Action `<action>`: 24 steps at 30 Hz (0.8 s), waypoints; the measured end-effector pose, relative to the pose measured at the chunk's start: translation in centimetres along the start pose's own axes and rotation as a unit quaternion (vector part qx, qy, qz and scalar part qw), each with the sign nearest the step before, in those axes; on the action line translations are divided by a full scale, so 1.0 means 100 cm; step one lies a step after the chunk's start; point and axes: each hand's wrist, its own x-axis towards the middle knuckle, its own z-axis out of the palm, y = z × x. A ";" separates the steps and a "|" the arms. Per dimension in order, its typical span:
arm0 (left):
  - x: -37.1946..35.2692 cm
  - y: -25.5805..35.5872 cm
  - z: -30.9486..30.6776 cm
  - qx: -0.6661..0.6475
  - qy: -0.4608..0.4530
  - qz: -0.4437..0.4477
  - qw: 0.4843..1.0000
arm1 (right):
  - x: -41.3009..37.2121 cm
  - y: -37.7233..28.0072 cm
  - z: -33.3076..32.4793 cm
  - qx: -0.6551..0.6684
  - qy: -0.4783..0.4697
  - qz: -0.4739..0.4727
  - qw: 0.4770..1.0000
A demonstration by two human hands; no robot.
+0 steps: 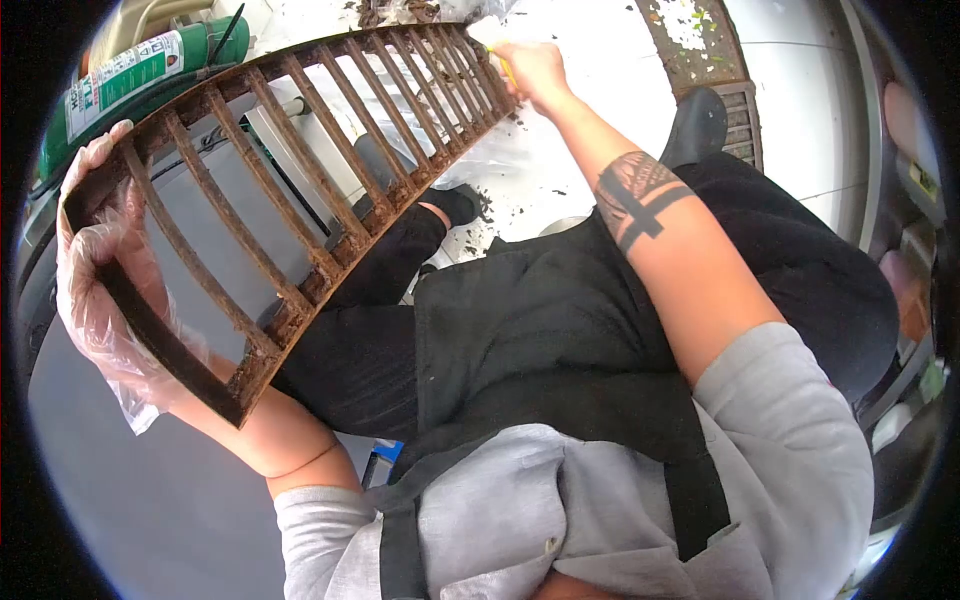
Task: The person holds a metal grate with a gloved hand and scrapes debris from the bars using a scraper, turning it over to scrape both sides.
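A long, rusty metal grate [352, 248] with many crossbars slants across the view, its near end low at the left and its far end up near the top. My left hand [110, 265], in a loose clear plastic glove, grips the near end with fingers wrapped over the frame. At the far end my right hand [537, 76] is closed on a white and yellow hand tool [488, 33] against the bars. My fingers partly cover the tool, and I cannot tell whether it is a brush or a scraper.
White floor tiles [590, 110] carry dark flakes around a crumpled clear plastic bag [495, 160]. A green labelled container [125, 85] lies at upper left. An open floor channel [668, 45] with debris meets another grate [740, 120] beside my black boot [697, 125]. A grey surface [130, 490] fills the lower left.
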 end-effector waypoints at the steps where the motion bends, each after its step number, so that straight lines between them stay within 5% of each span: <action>1: 0.001 0.000 0.000 -0.002 0.000 -0.002 1.000 | -0.005 0.002 -0.010 -0.125 0.010 -0.017 0.992; 3: 0.003 0.000 0.000 -0.031 0.019 -0.027 0.999 | -0.024 -0.006 -0.026 -0.332 0.004 -0.006 0.943; 8: -0.006 -0.007 -0.013 0.057 -0.072 0.089 0.992 | -0.045 0.011 -0.036 -0.452 -0.108 0.097 0.880; 11: -0.014 0.017 -0.002 0.338 -0.081 0.084 0.934 | -0.048 0.051 -0.022 -0.532 -0.015 -0.143 0.835; 13: -0.016 0.046 0.055 0.378 0.076 0.025 0.922 | -0.055 0.060 -0.013 -0.519 0.022 -0.129 0.845; 16: 0.001 0.017 0.035 0.364 0.145 0.046 0.919 | -0.049 0.048 -0.004 -0.531 0.019 -0.108 0.840; 19: 0.004 0.010 0.019 0.422 0.066 0.152 0.891 | -0.044 0.027 0.011 -0.556 -0.010 -0.097 0.825; 21: 0.004 0.027 0.039 0.239 0.069 0.083 0.965 | -0.047 0.030 0.011 -0.551 0.001 -0.095 0.829; 24: -0.002 0.029 0.048 0.161 0.067 0.078 0.982 | -0.047 0.047 0.004 -0.548 0.040 -0.055 0.833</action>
